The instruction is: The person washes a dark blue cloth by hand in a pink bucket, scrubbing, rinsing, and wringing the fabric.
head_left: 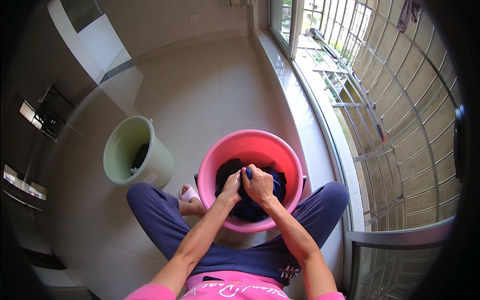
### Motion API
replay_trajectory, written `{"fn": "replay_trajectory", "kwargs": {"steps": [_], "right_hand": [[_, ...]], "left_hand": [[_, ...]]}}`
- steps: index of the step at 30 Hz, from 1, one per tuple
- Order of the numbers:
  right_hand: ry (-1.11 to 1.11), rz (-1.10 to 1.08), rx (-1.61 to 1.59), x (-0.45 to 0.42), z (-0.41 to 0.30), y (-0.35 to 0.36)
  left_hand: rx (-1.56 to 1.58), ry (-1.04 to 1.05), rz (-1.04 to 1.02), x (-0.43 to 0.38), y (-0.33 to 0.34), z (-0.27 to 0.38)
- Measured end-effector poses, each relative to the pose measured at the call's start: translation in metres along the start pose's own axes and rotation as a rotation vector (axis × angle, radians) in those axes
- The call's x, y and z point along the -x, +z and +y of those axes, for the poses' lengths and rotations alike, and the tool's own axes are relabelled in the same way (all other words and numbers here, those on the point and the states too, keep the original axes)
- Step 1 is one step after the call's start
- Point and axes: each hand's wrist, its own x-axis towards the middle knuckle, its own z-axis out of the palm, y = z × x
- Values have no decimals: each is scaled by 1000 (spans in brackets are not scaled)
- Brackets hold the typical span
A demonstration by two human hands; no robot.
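Note:
Between my knees stands a pink plastic bucket (212,157) with dark wet clothes (247,210) lying in it. Both my hands are together over its middle, above the clothes. My left hand (230,185) is closed around a dark blue piece of cloth (249,172). Pressed against it, my right hand (258,183) grips the same cloth, and a bit of blue pokes out by the thumb. A white fleck, perhaps foam, shows on my left hand. Most of the gripped cloth is hidden by my fingers.
To the left stands a pale green bucket (163,161) with dark cloth (140,155) and a small white piece inside. A raised tiled sill (318,157) runs along the right, beneath a sliding window and metal window bars (401,93). The floor (180,86) is glossy tile.

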Motion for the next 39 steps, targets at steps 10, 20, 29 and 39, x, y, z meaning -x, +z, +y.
{"fn": "replay_trajectory", "kwargs": {"steps": [10,20,29,39], "right_hand": [[118,-54,-27,-7,13,-3],[139,-509,-432,-26,13,-55],[191,-308,-826,-29,27,-75],[-37,-67,-470,-4,-7,-24]], "left_hand": [[-311,6,12,15,1,15],[-707,229,-396,39,37,81],[-955,123,-295,32,-22,66],[103,-36,-139,-8,-27,12]]}}
